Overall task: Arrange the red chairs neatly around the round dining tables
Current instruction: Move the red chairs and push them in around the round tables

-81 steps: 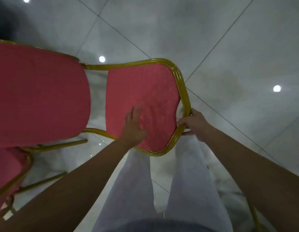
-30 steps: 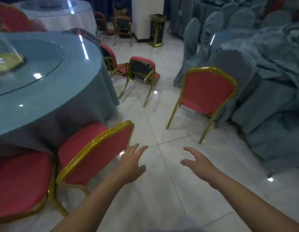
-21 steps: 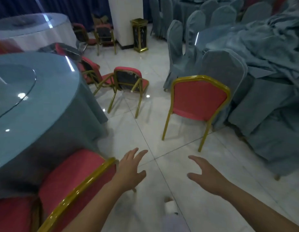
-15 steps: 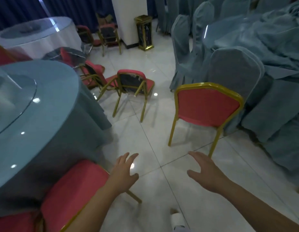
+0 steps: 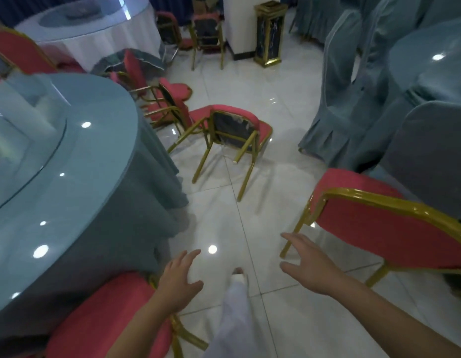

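Left hand [image 5: 179,276] and right hand [image 5: 308,267] are both empty, fingers spread and relaxed, palms down, arms stretched forward over the floor [image 5: 224,228]. The right hand is near a red chair [image 5: 379,228], which stands well apart from the round surface [image 5: 69,164]. The chair looks rigid, fairly light and softly padded. The recommended hold is its gilt top rail [image 5: 394,205], one hand at each side.
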Action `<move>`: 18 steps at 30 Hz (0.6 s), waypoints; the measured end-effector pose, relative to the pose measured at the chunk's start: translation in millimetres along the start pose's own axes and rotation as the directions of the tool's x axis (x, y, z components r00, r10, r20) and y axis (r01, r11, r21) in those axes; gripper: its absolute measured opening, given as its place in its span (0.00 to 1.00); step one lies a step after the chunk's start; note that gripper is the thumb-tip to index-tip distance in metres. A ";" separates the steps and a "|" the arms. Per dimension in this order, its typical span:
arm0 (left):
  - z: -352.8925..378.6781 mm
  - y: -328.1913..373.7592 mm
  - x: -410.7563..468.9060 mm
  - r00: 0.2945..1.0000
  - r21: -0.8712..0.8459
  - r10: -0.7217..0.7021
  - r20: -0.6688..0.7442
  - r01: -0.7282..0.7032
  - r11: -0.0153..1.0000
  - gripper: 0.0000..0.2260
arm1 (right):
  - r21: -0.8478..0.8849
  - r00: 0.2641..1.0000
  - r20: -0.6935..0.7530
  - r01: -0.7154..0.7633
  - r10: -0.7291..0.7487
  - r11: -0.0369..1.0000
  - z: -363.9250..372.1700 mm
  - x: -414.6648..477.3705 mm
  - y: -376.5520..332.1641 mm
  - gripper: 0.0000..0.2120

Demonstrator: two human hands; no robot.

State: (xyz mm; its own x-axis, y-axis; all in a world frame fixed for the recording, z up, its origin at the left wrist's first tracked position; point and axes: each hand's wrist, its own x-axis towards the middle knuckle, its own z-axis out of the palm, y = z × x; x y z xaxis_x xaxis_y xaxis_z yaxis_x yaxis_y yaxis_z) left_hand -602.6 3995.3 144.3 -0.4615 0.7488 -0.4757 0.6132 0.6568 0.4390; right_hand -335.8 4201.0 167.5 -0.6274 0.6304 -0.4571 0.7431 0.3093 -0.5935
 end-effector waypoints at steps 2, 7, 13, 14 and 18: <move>-19.4 3.3 51.0 1.000 -0.021 -0.005 -0.006 0.005 1.000 0.34 | -0.012 0.999 -0.021 -0.030 0.030 0.999 -21.2 43.1 -11.8 0.35; -82.8 23.4 158.6 1.000 -0.158 0.019 0.011 -0.017 0.987 0.32 | 0.104 0.988 -0.100 -0.103 0.114 0.989 -78.0 137.6 -48.9 0.33; -162.1 60.3 275.9 0.997 -0.250 0.078 0.001 -0.075 0.965 0.28 | 0.335 0.955 -0.217 -0.123 0.203 0.934 -128.7 236.0 -75.6 0.30; -173.3 66.9 292.8 0.994 -0.294 0.108 -0.001 -0.104 0.950 0.27 | 0.345 0.956 -0.202 -0.134 0.212 0.929 -134.6 250.1 -76.4 0.30; -217.9 90.2 377.0 0.989 -0.367 0.144 -0.043 -0.150 0.918 0.23 | 0.269 0.960 -0.172 -0.168 0.219 0.948 -176.1 333.5 -75.1 0.32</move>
State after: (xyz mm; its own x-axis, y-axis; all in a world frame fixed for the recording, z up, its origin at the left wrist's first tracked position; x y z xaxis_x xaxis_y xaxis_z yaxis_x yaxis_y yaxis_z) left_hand -861.0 4356.2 170.6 -0.3955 0.8388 -0.3742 0.3970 0.5235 0.7539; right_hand -559.8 4513.5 176.3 -0.3999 0.7956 -0.4550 0.7473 -0.0043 -0.6645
